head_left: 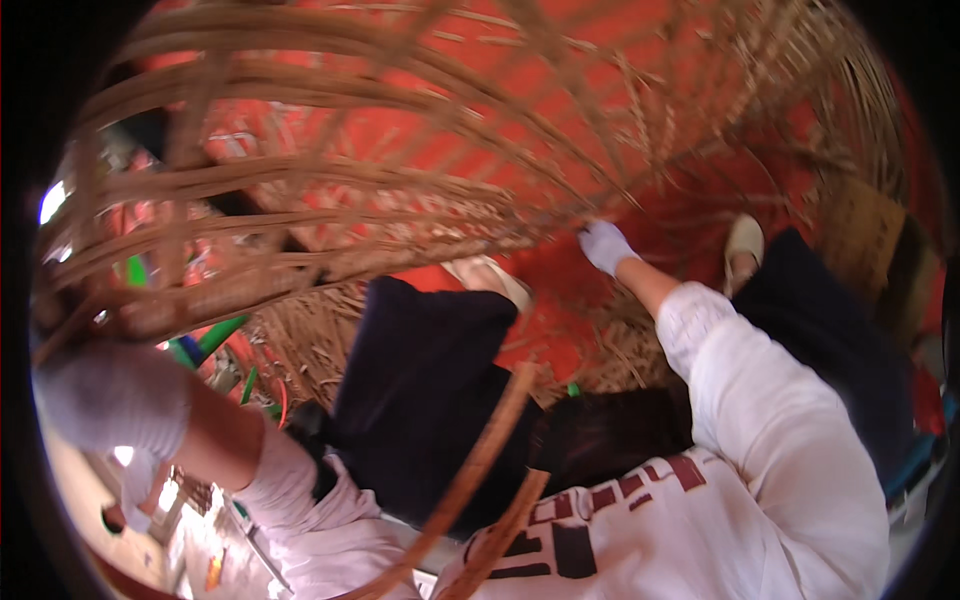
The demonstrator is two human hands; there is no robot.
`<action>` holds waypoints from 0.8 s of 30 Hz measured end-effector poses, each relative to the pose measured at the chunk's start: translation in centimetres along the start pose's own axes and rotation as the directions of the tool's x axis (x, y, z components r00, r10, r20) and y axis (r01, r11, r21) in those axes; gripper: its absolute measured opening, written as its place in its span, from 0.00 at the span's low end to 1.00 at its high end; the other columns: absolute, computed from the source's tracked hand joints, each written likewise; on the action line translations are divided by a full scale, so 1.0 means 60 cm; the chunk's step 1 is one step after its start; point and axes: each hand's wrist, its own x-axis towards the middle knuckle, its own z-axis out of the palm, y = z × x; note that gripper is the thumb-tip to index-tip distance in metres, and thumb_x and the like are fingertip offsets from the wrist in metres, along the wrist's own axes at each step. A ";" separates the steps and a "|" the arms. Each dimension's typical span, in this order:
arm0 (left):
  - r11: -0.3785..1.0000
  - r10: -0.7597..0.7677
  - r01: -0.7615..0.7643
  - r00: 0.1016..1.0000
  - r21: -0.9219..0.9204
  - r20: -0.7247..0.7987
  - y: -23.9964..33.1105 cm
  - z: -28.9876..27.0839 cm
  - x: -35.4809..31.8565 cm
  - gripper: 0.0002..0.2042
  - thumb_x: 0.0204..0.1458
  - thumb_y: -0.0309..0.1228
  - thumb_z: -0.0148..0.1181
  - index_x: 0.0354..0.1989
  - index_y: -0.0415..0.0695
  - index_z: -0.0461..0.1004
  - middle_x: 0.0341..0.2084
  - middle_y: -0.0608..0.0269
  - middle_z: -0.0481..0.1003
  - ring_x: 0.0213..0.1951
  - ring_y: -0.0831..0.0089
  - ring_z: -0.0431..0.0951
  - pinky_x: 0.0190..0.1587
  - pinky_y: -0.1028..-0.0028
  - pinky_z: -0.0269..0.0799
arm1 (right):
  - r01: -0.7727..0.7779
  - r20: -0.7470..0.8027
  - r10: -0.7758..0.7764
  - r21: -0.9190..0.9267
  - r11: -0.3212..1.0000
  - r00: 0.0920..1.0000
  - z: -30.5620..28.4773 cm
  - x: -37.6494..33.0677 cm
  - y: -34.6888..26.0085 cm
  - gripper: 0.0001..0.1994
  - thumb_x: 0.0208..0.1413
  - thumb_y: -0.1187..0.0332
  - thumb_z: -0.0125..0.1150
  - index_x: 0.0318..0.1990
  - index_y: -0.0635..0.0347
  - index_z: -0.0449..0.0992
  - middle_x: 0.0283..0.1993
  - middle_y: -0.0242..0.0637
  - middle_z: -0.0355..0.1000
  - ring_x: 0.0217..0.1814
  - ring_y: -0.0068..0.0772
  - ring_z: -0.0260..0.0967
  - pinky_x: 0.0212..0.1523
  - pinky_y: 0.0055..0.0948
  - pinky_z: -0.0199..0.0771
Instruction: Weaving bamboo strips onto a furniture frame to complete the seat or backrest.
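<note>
A large open lattice woven from brown cane-like strips (430, 100) spans the upper part of the head view, tilted and partly blurred. My left hand (115, 395), in a pale glove, is closed at the lattice's lower left end; its fingertips are smeared and partly hidden. Farther right, my right hand (605, 247), gloved in white, has its fingers bent together against the lattice's lower edge. Two loose-looking brown strips (480, 455) rise across my white shirt; where they lead is out of sight.
Strip scraps (310, 340) litter the red floor covering (560, 320). A wooden block (860, 230) lies at the right, close to my pale shoe (745, 250). Green pieces (220, 332) show behind my left hand. Another person (140, 490) is in the background at lower left.
</note>
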 end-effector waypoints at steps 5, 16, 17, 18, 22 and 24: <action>0.654 -0.541 0.512 0.831 -0.557 0.129 0.057 0.013 -0.051 0.14 0.63 0.32 0.50 0.48 0.34 0.74 0.35 0.58 0.76 0.35 0.70 0.76 0.30 0.73 0.77 | -0.118 0.045 0.122 -0.090 0.989 0.992 -0.022 -0.024 -0.020 0.19 0.60 0.60 0.47 0.53 0.58 0.75 0.51 0.56 0.74 0.55 0.57 0.70 0.56 0.49 0.70; 0.924 -0.182 0.164 0.983 -0.346 -0.021 0.051 -0.010 -0.050 0.15 0.63 0.33 0.49 0.30 0.38 0.78 0.24 0.60 0.77 0.29 0.65 0.73 0.39 0.63 0.67 | -0.152 -0.058 0.146 -0.120 0.981 0.988 -0.007 0.026 -0.001 0.16 0.54 0.62 0.50 0.40 0.58 0.82 0.47 0.53 0.76 0.54 0.54 0.72 0.54 0.45 0.73; 0.861 -0.312 0.260 0.949 -0.437 -0.051 0.054 -0.007 -0.058 0.15 0.61 0.33 0.48 0.27 0.39 0.78 0.22 0.61 0.76 0.30 0.63 0.71 0.42 0.62 0.63 | -0.181 -0.055 0.175 -0.116 0.977 0.983 -0.005 0.032 -0.004 0.16 0.54 0.62 0.51 0.41 0.58 0.82 0.48 0.52 0.76 0.54 0.54 0.72 0.53 0.45 0.73; 0.915 -0.243 0.237 0.970 -0.325 0.023 0.076 -0.027 -0.043 0.15 0.60 0.33 0.50 0.26 0.39 0.77 0.22 0.62 0.76 0.30 0.63 0.71 0.44 0.63 0.62 | -0.214 -0.049 0.210 -0.091 0.973 0.976 0.010 0.043 0.010 0.16 0.54 0.62 0.51 0.41 0.57 0.82 0.48 0.51 0.76 0.54 0.53 0.72 0.53 0.44 0.74; 0.944 -0.139 0.130 0.990 -0.302 -0.007 0.072 -0.047 -0.029 0.12 0.57 0.33 0.51 0.25 0.41 0.76 0.21 0.61 0.73 0.30 0.60 0.70 0.44 0.63 0.61 | -0.424 0.030 0.423 0.031 0.905 0.905 0.022 0.067 0.036 0.15 0.59 0.62 0.53 0.46 0.59 0.81 0.54 0.50 0.74 0.58 0.50 0.72 0.53 0.41 0.75; 0.913 -0.134 0.113 0.991 -0.393 -0.027 0.086 -0.055 -0.018 0.11 0.56 0.33 0.52 0.25 0.42 0.76 0.21 0.61 0.72 0.29 0.60 0.70 0.43 0.63 0.61 | -0.429 -0.085 0.455 0.219 0.877 0.886 0.028 0.084 0.143 0.17 0.60 0.61 0.55 0.52 0.59 0.77 0.48 0.51 0.78 0.46 0.50 0.79 0.40 0.45 0.80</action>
